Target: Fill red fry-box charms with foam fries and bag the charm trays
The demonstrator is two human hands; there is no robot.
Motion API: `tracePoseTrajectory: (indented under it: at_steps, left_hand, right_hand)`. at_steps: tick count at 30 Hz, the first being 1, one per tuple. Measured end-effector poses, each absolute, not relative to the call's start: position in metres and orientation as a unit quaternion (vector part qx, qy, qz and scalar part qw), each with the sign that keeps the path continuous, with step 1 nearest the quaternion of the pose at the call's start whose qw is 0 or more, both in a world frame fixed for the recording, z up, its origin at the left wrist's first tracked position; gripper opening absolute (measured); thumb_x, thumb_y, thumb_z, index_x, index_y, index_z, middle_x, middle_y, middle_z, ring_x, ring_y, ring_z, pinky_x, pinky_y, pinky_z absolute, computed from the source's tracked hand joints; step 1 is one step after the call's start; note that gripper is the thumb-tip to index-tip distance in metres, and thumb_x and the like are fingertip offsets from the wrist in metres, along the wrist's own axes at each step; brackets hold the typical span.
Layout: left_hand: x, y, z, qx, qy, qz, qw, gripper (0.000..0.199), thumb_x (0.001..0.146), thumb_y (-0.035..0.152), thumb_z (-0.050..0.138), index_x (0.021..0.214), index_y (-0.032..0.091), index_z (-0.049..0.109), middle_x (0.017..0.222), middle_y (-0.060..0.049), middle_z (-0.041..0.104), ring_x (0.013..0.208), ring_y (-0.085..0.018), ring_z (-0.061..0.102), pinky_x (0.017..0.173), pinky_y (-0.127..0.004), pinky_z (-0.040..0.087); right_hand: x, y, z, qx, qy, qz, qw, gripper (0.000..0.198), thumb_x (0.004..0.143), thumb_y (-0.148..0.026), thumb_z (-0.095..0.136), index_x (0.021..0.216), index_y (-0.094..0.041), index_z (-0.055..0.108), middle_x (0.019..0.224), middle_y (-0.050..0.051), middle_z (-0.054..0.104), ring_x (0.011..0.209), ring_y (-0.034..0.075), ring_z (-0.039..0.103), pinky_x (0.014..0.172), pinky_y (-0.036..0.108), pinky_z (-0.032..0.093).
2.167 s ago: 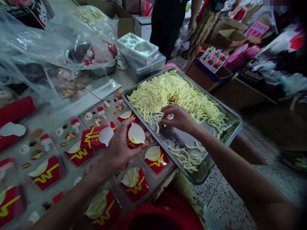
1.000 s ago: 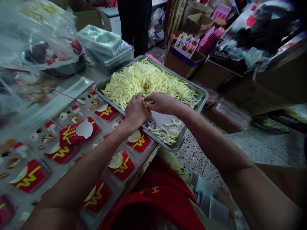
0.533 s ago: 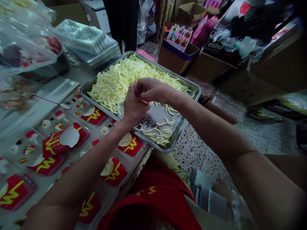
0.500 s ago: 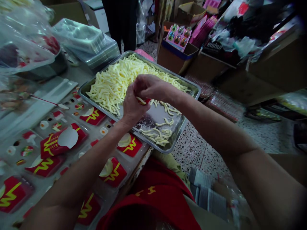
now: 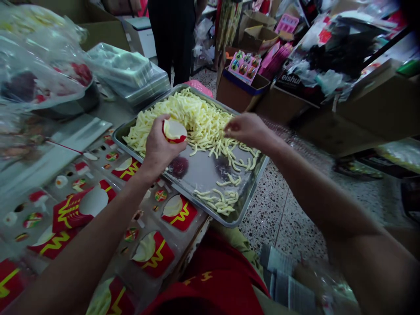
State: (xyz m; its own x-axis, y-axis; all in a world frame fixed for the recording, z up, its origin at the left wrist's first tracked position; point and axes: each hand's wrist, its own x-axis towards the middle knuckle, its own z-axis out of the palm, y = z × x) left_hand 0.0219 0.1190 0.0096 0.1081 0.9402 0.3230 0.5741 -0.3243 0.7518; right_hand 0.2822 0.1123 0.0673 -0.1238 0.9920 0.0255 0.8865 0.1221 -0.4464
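Note:
My left hand (image 5: 160, 144) is wrapped round a small red fries carton (image 5: 179, 139) with a white inner back; pale yellow pieces show in its mouth. Below it stands a metal tray (image 5: 241, 214) with a heap of pale yellow, fry-shaped sticks (image 5: 183, 107), thickest at the far side. Over the tray's right part is my right hand (image 5: 247, 131), its fingers curled together close to the sticks; whether anything is between them I cannot make out. A few loose sticks (image 5: 223, 201) lie in the tray's near corner.
Clear packs with filled red cartons (image 5: 182, 214) cover the table on the left, with flat empty cartons (image 5: 82, 203) stacked on them. Stacked plastic trays (image 5: 121, 65) and a bowl (image 5: 82, 100) under plastic bags stand behind. A person in dark trousers (image 5: 172, 39) stands beyond. Cardboard boxes (image 5: 234, 89) crowd the right.
My hands were together at the carton's mouth. Now they are apart: the left has moved left with the carton, the right has moved right over the sticks. The view has shifted slightly.

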Motion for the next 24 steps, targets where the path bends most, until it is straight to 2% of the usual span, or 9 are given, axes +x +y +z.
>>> tracePoseTrajectory:
  at_steps: [3,6,8,10,14,18,21,24]
  left_hand:
    - [0.013,0.105,0.006,0.709,0.538,0.392,0.231,0.076,0.068,0.024,0.082,0.136,0.02,0.047,0.133,-0.009,0.062,0.118,-0.025,0.063,0.107,-0.038,0.052]
    - [0.016,0.094,0.01,0.732,0.522,0.372,0.231,0.077,0.069,0.027,0.081,0.137,0.02,0.047,0.134,-0.008,0.061,0.118,-0.025,0.063,0.106,-0.036,0.051]
    - [0.017,0.088,0.013,0.746,0.513,0.353,0.235,0.077,0.069,0.028,0.081,0.138,0.021,0.047,0.136,-0.008,0.061,0.12,-0.025,0.062,0.107,-0.036,0.051]
    - [0.016,0.083,0.014,0.752,0.513,0.337,0.242,0.078,0.068,0.03,0.081,0.138,0.021,0.048,0.136,-0.007,0.062,0.119,-0.025,0.063,0.106,-0.037,0.05]
    - [0.011,0.07,0.005,0.757,0.505,0.311,0.275,0.078,0.066,0.029,0.082,0.137,0.02,0.052,0.134,-0.007,0.064,0.117,-0.025,0.064,0.106,-0.037,0.05]
    - [0.016,0.064,-0.001,0.779,0.477,0.282,0.291,0.079,0.067,0.025,0.081,0.14,0.02,0.052,0.138,-0.008,0.063,0.124,-0.026,0.061,0.109,-0.038,0.047]
    - [0.026,0.064,-0.004,0.805,0.464,0.267,0.258,0.081,0.066,0.023,0.081,0.141,0.018,0.051,0.14,-0.011,0.062,0.126,-0.027,0.06,0.11,-0.039,0.046]
    - [0.043,0.063,-0.007,0.824,0.463,0.229,0.233,0.08,0.066,0.023,0.082,0.14,0.017,0.052,0.134,-0.013,0.064,0.12,-0.03,0.063,0.105,-0.041,0.05]
  right_hand:
    - [0.3,0.087,0.03,-0.724,-0.685,0.081,0.017,0.022,0.08,-0.039,0.077,0.084,-0.018,0.079,0.075,0.007,0.07,0.073,0.019,0.061,0.066,0.031,0.038]
    - [0.293,0.072,0.002,-0.732,-0.68,0.049,0.009,0.023,0.085,-0.04,0.07,0.091,-0.019,0.079,0.086,0.009,0.074,0.079,0.021,0.063,0.066,0.031,0.037]
    - [0.289,0.068,-0.008,-0.71,-0.699,0.079,0.037,0.017,0.083,-0.032,0.069,0.09,-0.019,0.079,0.084,0.007,0.074,0.076,0.018,0.063,0.064,0.03,0.036]
    - [0.29,0.066,-0.013,-0.675,-0.717,0.16,0.07,0.017,0.076,-0.024,0.071,0.09,-0.019,0.079,0.076,0.002,0.072,0.068,0.015,0.061,0.062,0.028,0.037]
    - [0.304,0.065,-0.021,-0.64,-0.673,0.33,0.168,0.037,0.063,-0.014,0.07,0.099,-0.016,0.077,0.066,-0.004,0.064,0.057,0.01,0.053,0.056,0.025,0.038]
    - [0.31,0.065,-0.021,-0.618,-0.556,0.471,0.296,0.044,0.06,-0.02,0.073,0.104,-0.015,0.075,0.063,-0.007,0.058,0.05,0.006,0.043,0.047,0.022,0.032]
    - [0.307,0.065,-0.011,-0.583,-0.485,0.547,0.356,0.047,0.055,-0.024,0.081,0.101,-0.015,0.075,0.071,-0.004,0.064,0.056,0.006,0.05,0.052,0.021,0.039]
    - [0.295,0.065,-0.002,-0.541,-0.445,0.6,0.385,0.049,0.053,-0.025,0.085,0.1,-0.017,0.074,0.079,-0.003,0.068,0.06,0.007,0.055,0.056,0.02,0.044]
